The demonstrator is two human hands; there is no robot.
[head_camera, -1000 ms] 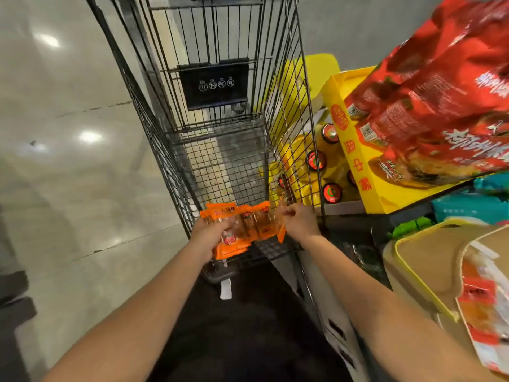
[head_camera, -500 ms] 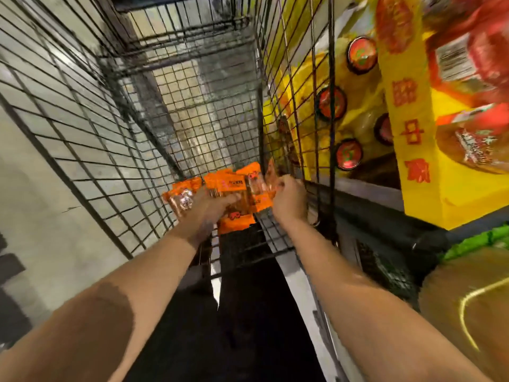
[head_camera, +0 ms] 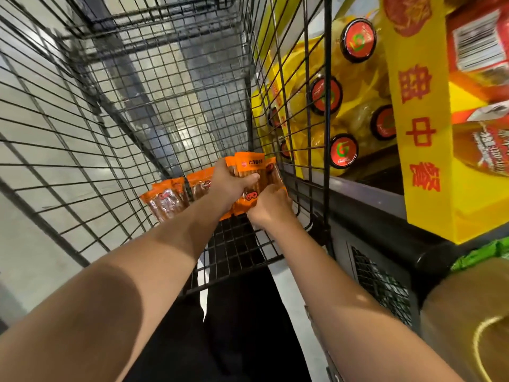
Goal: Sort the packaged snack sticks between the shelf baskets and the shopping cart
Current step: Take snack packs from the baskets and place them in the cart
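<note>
Both hands have gone further into the shopping cart point(head_camera: 115, 111) since the earlier frames, and the view has come closer to the wire floor. Now the left hand point(head_camera: 230, 186) grips a bundle of orange snack stick packs point(head_camera: 249, 172) from above, with the fingers curled round the top of the packs and the thumb side toward the near edge. The right hand point(head_camera: 271, 206) is just below it on the right; its fingers are bent onto the lower part of the same bundle, but they are turned away, so how firmly they hold I cannot tell. The two hands are touching or almost touching.

More orange packs point(head_camera: 165, 201) lie on the cart floor to the left of the left wrist, near the left wire wall.

On the right, behind the cart's right wire wall, stands a shelf with yellow bottles with red-and-black caps point(head_camera: 343, 151). Nearer on the right is a yellow cardboard display box point(head_camera: 421, 128) with red characters, and red snack bags point(head_camera: 479, 40) rest in it. Green packets point(head_camera: 479, 256) show at the near right edge.
</note>
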